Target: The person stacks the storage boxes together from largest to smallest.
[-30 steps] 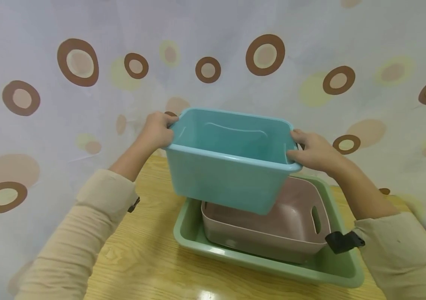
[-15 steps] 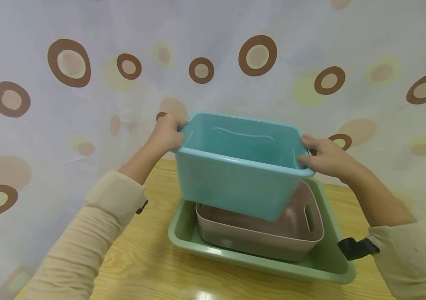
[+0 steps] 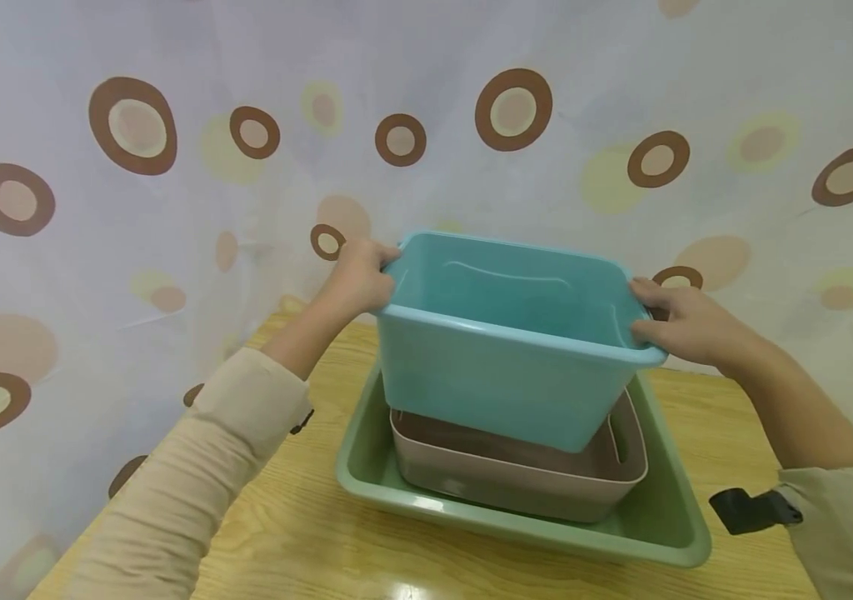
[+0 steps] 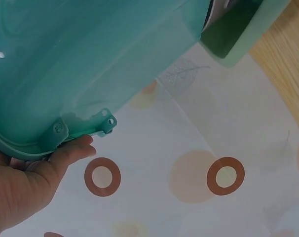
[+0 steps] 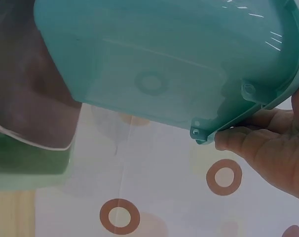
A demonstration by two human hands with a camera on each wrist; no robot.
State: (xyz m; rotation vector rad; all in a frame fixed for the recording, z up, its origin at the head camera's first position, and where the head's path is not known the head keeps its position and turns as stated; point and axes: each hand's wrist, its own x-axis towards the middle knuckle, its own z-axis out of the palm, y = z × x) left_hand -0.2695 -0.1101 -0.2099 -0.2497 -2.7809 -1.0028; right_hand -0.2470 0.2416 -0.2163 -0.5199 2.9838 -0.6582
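Observation:
A light blue plastic bin (image 3: pixel 486 375) is held up by its two short ends, tilted a little down to the right. My left hand (image 3: pixel 357 279) grips the rim at its left end, and my right hand (image 3: pixel 685 325) grips the rim at the right end. Beneath it lies a pinkish-brown basin (image 3: pixel 516 487) with a slot handle, inside a larger green tub (image 3: pixel 546 537). The bin hides much of the basin's inside. In the left wrist view, small lugs (image 4: pixel 56 131) stick out under the bin's rim beside the thumb.
The tub stands on a wood-grain table (image 3: pixel 306 533). Right behind it hangs a pale wall covering (image 3: pixel 426 67) printed with brown rings. A black strap piece (image 3: pixel 752 510) juts out from the right sleeve.
The blue bin, with both hands on it, has shifted to the right and slightly lower over the basin. The basin and tub stay in place on the table; the view has turned slightly.

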